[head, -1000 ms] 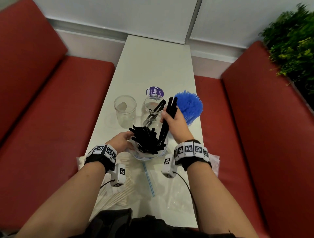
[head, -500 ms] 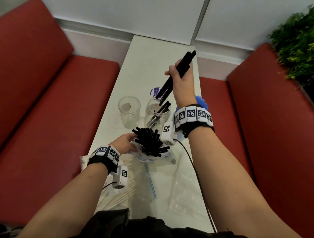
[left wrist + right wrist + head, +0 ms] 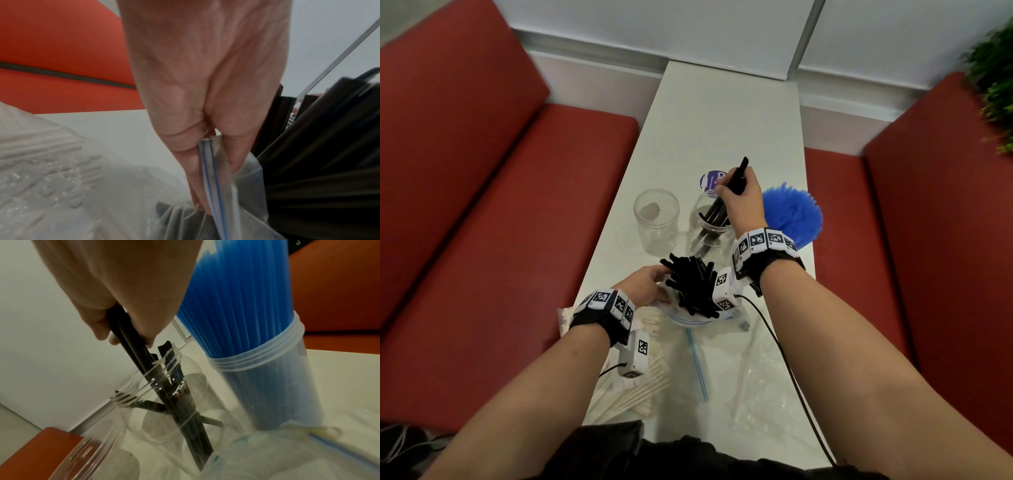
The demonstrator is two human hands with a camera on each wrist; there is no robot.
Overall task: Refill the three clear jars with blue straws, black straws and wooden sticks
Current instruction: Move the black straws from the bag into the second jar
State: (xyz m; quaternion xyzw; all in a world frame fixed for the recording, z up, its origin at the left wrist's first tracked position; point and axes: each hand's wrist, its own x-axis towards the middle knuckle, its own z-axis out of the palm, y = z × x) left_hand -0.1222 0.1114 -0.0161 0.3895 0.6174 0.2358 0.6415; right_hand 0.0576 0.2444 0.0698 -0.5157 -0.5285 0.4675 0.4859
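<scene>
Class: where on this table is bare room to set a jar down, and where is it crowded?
Bare: the table's far end, beyond the purple lid. Crowded: the jars mid-table, and the near end under plastic bags and wooden sticks.

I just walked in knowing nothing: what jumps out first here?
The fan of blue straws packed in a clear jar at the white table's right edge. Beside it, the right hand lowers black straws into the middle jar, while the left hand pinches a zip bag bristling with more.
</scene>
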